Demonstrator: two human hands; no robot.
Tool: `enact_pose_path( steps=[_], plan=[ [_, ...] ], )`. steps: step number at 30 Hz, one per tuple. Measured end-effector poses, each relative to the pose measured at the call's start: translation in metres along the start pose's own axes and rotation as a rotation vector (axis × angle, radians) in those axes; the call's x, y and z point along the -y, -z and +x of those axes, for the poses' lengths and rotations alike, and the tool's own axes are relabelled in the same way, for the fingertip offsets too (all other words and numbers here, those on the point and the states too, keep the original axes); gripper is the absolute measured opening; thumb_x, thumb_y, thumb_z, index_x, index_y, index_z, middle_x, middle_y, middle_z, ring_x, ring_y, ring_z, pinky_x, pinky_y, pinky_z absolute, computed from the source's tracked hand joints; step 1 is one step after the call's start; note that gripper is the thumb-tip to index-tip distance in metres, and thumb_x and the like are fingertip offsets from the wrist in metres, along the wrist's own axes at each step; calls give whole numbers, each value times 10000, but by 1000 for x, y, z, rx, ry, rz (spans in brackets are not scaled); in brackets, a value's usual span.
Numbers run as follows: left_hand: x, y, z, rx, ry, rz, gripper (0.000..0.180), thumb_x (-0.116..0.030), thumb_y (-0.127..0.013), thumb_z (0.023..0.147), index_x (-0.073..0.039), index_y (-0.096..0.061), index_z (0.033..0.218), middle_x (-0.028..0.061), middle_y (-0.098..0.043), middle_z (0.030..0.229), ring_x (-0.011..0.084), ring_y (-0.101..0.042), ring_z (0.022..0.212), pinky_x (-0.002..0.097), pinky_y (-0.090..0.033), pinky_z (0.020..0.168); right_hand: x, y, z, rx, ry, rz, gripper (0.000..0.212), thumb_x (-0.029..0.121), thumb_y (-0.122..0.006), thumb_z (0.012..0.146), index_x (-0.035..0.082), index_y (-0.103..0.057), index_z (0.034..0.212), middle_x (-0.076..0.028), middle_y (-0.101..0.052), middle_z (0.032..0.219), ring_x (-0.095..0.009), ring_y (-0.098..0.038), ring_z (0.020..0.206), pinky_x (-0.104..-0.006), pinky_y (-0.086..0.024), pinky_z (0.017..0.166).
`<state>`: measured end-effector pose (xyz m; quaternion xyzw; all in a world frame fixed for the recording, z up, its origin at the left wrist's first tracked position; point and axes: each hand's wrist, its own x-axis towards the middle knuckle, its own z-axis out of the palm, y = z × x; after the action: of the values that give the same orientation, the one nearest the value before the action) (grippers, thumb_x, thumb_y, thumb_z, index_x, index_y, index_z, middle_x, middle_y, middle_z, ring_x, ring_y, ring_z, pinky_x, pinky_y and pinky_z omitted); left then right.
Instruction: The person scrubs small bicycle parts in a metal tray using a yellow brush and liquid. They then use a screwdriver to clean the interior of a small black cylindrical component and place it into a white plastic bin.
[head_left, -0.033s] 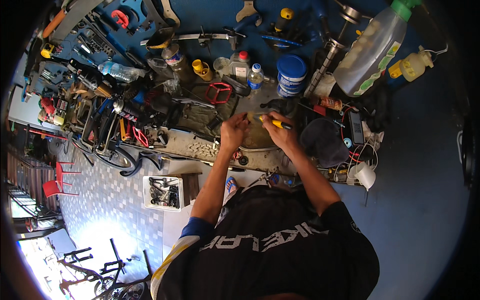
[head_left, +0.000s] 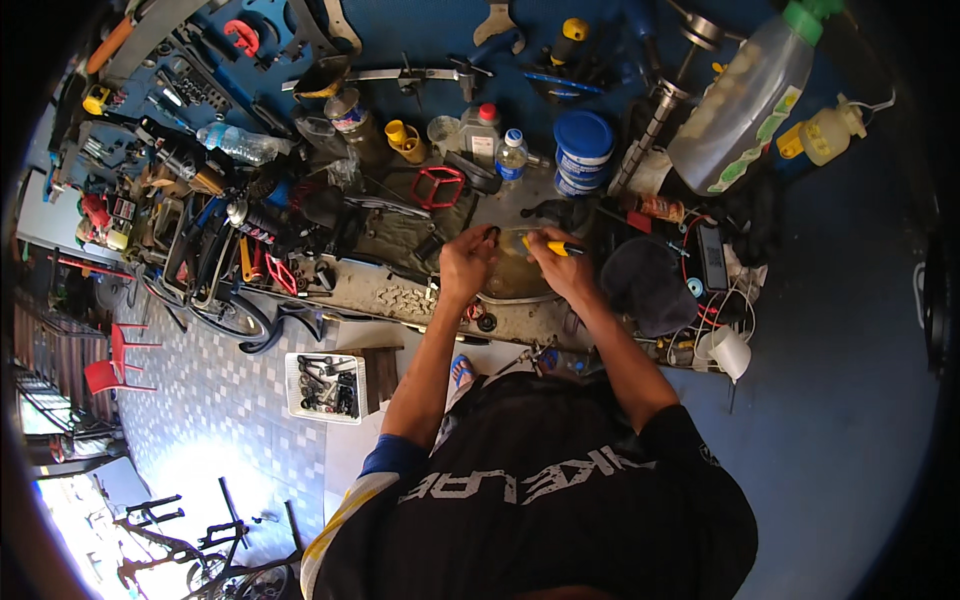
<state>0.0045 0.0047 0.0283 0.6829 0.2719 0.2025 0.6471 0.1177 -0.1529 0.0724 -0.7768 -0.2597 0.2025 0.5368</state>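
Note:
My right hand [head_left: 556,262] is closed round a slim yellow-and-black handled tool [head_left: 566,248], its black end sticking out to the right. The tool's working end is too small to make out. To its left, my left hand [head_left: 467,266] pinches a small dark piece [head_left: 492,234] between thumb and fingertips; its kind cannot be told. A short gap separates the two hands. Both hover over a shallow tray of murky brownish liquid [head_left: 515,283] at the bench's front edge. A red bicycle pedal [head_left: 438,186] lies beyond my left hand.
Bottles and a blue tub [head_left: 583,150] line the back of the bench. A dark cloth [head_left: 650,285], a phone [head_left: 712,255], cables and a white cup [head_left: 728,352] lie at right. Bike parts crowd the left. A white basket of parts [head_left: 292,385] stands below at left.
My right hand and the yellow-and-black tool have shifted slightly, and the tool now sits farther from the piece in my left hand. My left hand has barely moved.

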Motion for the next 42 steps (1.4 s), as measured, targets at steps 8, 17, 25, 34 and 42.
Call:
enact_pose_path(
  steps=[8, 17, 25, 34, 42],
  plan=[
    [-4, 5, 11, -21, -1, 13, 322, -81, -631, 989, 86, -653, 1264, 98, -758, 988, 96, -680, 805, 263, -573, 706, 5, -2, -17, 89, 27, 19, 253, 273, -666, 983, 25, -684, 933, -70, -688, 740, -112, -618, 649, -275, -481, 596],
    [-7, 6, 10, 52, -19, 150, 299, -136, -607, 1013, 82, -694, 1199, 104, -746, 861, 110, -666, 690, 278, -568, 651, 21, 11, -21, 11, 456, -169, 164, 152, -749, 903, 26, -733, 1008, -135, -724, 875, -229, -713, 781, -333, -542, 692],
    [4, 7, 10, 125, 45, 55, 272, -145, -572, 1035, 79, -715, 1093, 68, -726, 812, 100, -655, 671, 264, -552, 615, 7, 19, -8, 17, 535, -158, 184, 111, -806, 849, 17, -739, 992, -130, -746, 915, -251, -715, 805, -354, -549, 716],
    [10, 13, 12, 240, 54, -38, 242, -143, -566, 1045, 53, -708, 1049, 41, -701, 817, 84, -631, 662, 258, -536, 603, 10, 15, -1, 58, 336, -122, 180, 117, -779, 877, 13, -728, 1015, -153, -732, 934, -230, -726, 855, -334, -547, 739],
    [6, 18, 8, 260, 69, -7, 217, -105, -591, 1026, 45, -703, 1137, 61, -719, 878, 105, -651, 673, 262, -543, 602, -26, 19, -5, -49, 461, -378, 193, 215, -775, 895, 65, -759, 1017, -118, -730, 936, -271, -684, 874, -384, -545, 753]
  ],
)
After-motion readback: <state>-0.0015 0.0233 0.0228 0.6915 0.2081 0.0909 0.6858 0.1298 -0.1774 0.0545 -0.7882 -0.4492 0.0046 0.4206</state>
